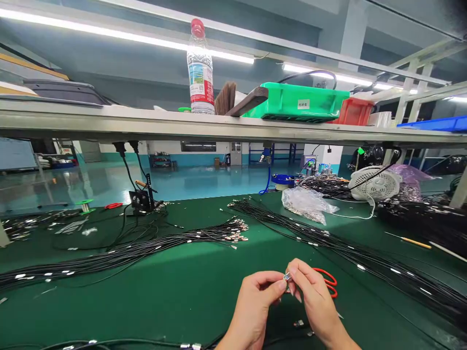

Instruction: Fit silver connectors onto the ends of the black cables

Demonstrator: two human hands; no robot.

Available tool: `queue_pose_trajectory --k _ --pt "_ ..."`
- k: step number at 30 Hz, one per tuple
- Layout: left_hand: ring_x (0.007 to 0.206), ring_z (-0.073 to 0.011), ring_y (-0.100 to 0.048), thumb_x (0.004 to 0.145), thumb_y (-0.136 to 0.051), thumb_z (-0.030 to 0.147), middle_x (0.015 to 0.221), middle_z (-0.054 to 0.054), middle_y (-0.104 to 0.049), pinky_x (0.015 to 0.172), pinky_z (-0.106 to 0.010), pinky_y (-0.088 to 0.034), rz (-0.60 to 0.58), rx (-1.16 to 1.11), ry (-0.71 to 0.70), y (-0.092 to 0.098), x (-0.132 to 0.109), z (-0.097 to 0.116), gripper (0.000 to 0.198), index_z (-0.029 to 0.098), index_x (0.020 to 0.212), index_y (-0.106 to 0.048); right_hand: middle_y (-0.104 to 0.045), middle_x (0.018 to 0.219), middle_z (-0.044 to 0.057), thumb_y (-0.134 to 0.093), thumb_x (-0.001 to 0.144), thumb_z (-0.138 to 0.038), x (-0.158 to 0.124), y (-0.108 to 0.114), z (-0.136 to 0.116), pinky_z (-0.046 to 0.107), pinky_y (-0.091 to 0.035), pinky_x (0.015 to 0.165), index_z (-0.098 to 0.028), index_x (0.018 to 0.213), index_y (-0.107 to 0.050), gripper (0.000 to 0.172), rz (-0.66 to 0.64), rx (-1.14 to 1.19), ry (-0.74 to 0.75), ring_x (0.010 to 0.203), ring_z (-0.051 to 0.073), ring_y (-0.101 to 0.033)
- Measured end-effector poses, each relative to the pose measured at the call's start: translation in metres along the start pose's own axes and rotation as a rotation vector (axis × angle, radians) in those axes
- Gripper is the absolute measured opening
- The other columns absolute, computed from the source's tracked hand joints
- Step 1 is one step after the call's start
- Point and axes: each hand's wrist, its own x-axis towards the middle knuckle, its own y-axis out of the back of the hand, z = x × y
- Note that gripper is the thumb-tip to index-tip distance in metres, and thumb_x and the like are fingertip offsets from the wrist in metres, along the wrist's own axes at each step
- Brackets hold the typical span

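Both hands are together, low and centre in the view. The left hand [251,311] and right hand [310,296] are raised over a green bench mat [153,311], with their fingertips meeting on a small metal connector [287,277]. The connector is pinched up off the mat between the fingers and thumbs (too small to make out its detail, or whether anything is fitted to it). Red-handled scissors [328,282] lie just behind the right hand, partly hidden by it. A small dark part [299,323] sits on the mat below the hands.

For a part this tiny, a firm fingertip pinch with both wrists kept close looks best, as it stops the connector rolling or twisting. Working over the open mat also makes a dropped piece easier to find.

Two long bundles of black cables with metal ends fan out across the mat, one to the left [127,250] and one to the right [365,262]. Farther back are a clear plastic bag [306,204] and a white desk fan [375,184]. A yellow-handled screwdriver [412,242] lies at the right. Above the bench, a shelf [146,121] holds a water bottle [200,68] and a green plastic bin [295,102].
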Motion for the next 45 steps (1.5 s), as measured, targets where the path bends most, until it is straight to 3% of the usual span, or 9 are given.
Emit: queue_pose_trajectory --k 22,27,34,45 --pt "0.059 -0.0087 -0.045 0.064 -0.072 0.023 0.068 -0.002 -0.059 0.055 -0.019 -0.035 0.054 -0.015 -0.032 -0.0004 0.0007 -0.0048 0.026 0.013 0.087 -0.067 -0.037 0.056 -0.004 -0.045 0.086 -0.041 0.0009 -0.0025 -0.0036 0.022 -0.027 0.047 -0.018 0.064 -0.045 0.032 -0.001 -0.027 0.022 0.051 0.012 -0.033" --pt "0.058 -0.0088 -0.044 0.066 -0.070 0.023 0.068 -0.006 -0.061 0.056 -0.020 -0.035 -0.019 0.027 -0.037 -0.0017 0.0014 -0.0015 0.015 0.009 0.072 -0.068 -0.039 0.059 -0.003 -0.041 0.089 -0.039 0.0004 -0.0015 -0.0043 0.023 -0.031 0.051 -0.019 0.065 -0.045 0.031 0.008 -0.099 0.117 0.056 0.013 -0.036" --pt "0.060 -0.0091 -0.044 0.065 -0.070 0.019 0.069 -0.005 -0.062 0.058 -0.020 -0.035 -0.011 0.029 -0.024 -0.0009 -0.0003 -0.0016 0.011 0.010 0.072 -0.068 -0.038 0.061 -0.003 -0.038 0.091 -0.037 0.0000 0.0016 0.0010 0.024 -0.030 0.051 -0.019 0.066 -0.045 0.032 -0.014 -0.156 0.167 0.056 0.013 -0.036" --pt "0.059 -0.0089 -0.045 0.064 -0.071 0.019 0.068 -0.005 -0.062 0.057 -0.020 -0.035 -0.003 0.004 -0.026 -0.0009 0.0017 -0.0026 0.012 0.010 0.071 -0.068 -0.038 0.060 -0.003 -0.041 0.090 -0.039 0.0008 0.0025 0.0033 0.023 -0.030 0.050 -0.018 0.068 -0.047 0.031 -0.015 -0.098 0.123 0.055 0.012 -0.035"
